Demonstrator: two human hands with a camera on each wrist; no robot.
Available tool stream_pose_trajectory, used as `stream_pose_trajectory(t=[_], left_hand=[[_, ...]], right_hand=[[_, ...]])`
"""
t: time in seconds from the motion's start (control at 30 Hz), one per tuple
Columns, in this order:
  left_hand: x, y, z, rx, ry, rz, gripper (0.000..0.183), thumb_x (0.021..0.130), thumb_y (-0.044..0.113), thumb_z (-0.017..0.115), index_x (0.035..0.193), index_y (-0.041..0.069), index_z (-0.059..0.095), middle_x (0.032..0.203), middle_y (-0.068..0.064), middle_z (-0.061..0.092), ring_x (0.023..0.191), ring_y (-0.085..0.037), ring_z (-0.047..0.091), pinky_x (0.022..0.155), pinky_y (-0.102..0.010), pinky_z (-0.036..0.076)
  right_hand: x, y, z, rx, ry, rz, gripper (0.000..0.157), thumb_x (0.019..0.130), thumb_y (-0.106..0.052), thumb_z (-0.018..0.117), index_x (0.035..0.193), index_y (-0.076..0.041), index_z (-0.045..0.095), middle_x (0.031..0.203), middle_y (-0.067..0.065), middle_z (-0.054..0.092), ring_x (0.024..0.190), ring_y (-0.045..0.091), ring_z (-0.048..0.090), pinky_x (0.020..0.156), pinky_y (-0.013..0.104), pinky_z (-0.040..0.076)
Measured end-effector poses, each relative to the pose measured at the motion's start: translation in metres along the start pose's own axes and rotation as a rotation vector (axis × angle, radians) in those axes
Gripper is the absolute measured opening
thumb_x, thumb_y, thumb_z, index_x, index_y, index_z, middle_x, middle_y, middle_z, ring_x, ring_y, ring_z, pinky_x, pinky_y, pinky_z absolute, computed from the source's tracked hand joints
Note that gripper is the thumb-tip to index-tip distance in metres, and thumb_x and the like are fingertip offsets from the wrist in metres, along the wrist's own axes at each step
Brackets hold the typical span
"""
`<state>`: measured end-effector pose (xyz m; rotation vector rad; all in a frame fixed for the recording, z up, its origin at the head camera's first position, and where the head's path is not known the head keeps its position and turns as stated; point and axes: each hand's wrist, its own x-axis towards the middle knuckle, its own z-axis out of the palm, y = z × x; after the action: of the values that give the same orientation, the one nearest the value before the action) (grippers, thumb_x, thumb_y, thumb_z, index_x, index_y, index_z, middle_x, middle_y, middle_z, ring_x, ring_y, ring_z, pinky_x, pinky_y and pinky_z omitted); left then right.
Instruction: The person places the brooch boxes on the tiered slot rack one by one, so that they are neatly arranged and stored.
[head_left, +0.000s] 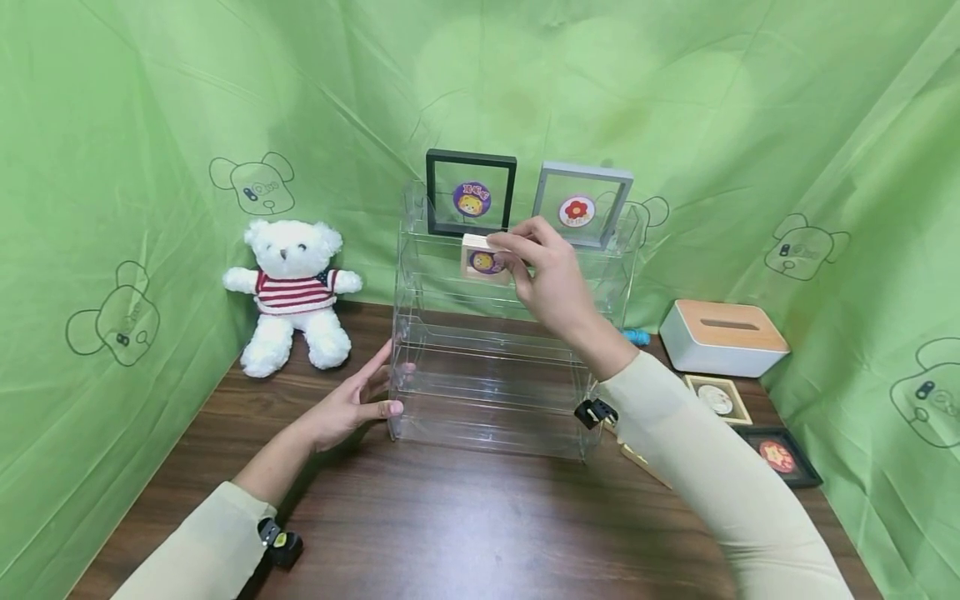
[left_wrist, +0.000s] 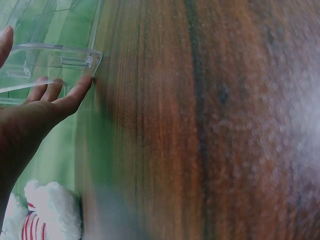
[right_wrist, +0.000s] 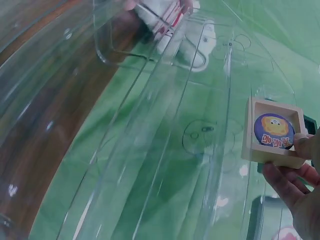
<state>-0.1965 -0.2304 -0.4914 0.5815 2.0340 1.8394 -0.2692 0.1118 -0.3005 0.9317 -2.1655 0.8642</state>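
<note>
The right hand pinches a small wooden frame between thumb and fingers.
The piece is before the upper part of a clear rack, just below a black frame; the left hand, fingers extended, touches the rack's side.

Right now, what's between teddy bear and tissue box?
Head view: the clear tiered stand, the left hand at its left side, the right hand in front, holding a small wooden frame. A small blue object lies near the tissue box.
</note>
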Motion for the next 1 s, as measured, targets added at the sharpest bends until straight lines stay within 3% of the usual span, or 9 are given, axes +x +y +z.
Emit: stream_pose_trajectory(t=[0.2, 0.27, 0.43, 0.6, 0.83, 1.0], left_hand=[[-0.001, -0.001, 0.0, 0.01, -0.002, -0.006, 0.109, 0.106, 0.009, 0.074, 0.178, 0.042, -0.001, 0.18, -0.021, 0.034, 0.169, -0.052, 0.017, 0.123, -0.048, 0.043], [-0.001, -0.001, 0.0, 0.002, -0.006, -0.002, 0.109, 0.106, 0.008, 0.074, 0.178, 0.042, -0.001, 0.18, -0.022, 0.034, 0.169, -0.052, 0.017, 0.122, -0.046, 0.044], [0.0, -0.001, -0.001, 0.001, -0.004, 0.008, 0.109, 0.105, 0.008, 0.074, 0.178, 0.042, 0.0, 0.179, -0.023, 0.034, 0.168, -0.053, 0.018, 0.115, -0.028, 0.048], [0.001, -0.002, -0.001, 0.006, 0.011, 0.01, 0.111, 0.104, 0.007, 0.076, 0.178, 0.043, 0.001, 0.178, -0.023, 0.036, 0.168, -0.051, 0.021, 0.114, -0.022, 0.046], [0.001, 0.0, 0.001, 0.006, 0.016, -0.006, 0.111, 0.103, 0.008, 0.077, 0.177, 0.045, 0.002, 0.179, -0.021, 0.037, 0.169, -0.048, 0.022, 0.116, -0.026, 0.046], [0.001, -0.002, 0.001, 0.007, 0.011, 0.0, 0.11, 0.104, 0.009, 0.076, 0.178, 0.043, 0.002, 0.179, -0.022, 0.035, 0.169, -0.05, 0.019, 0.119, -0.033, 0.046]], right_hand=[[0.002, -0.005, 0.014, 0.006, -0.064, 0.039, 0.035, 0.1, 0.011, 0.07, 0.126, -0.008, 0.083, 0.118, 0.018, 0.068, 0.099, 0.031, 0.069, 0.081, 0.039, 0.058], [0.003, -0.006, 0.019, 0.003, -0.07, 0.047, 0.036, 0.1, 0.011, 0.069, 0.127, -0.009, 0.083, 0.118, 0.018, 0.068, 0.098, 0.031, 0.068, 0.08, 0.039, 0.058], [0.005, -0.006, 0.027, -0.011, -0.065, 0.054, 0.037, 0.099, 0.012, 0.069, 0.126, -0.009, 0.084, 0.116, 0.017, 0.069, 0.098, 0.031, 0.069, 0.082, 0.039, 0.06], [0.005, -0.007, 0.033, -0.05, -0.043, 0.031, 0.032, 0.101, 0.009, 0.07, 0.125, -0.008, 0.083, 0.12, 0.019, 0.066, 0.098, 0.033, 0.071, 0.082, 0.04, 0.063], [0.003, -0.008, 0.037, -0.167, -0.02, -0.013, 0.03, 0.104, 0.003, 0.07, 0.126, -0.011, 0.084, 0.119, 0.017, 0.064, 0.11, 0.036, 0.067, 0.084, 0.043, 0.062], [0.001, -0.005, 0.037, -0.18, -0.02, -0.028, 0.031, 0.105, 0.001, 0.069, 0.13, -0.013, 0.083, 0.121, 0.018, 0.063, 0.111, 0.038, 0.061, 0.085, 0.044, 0.06]])
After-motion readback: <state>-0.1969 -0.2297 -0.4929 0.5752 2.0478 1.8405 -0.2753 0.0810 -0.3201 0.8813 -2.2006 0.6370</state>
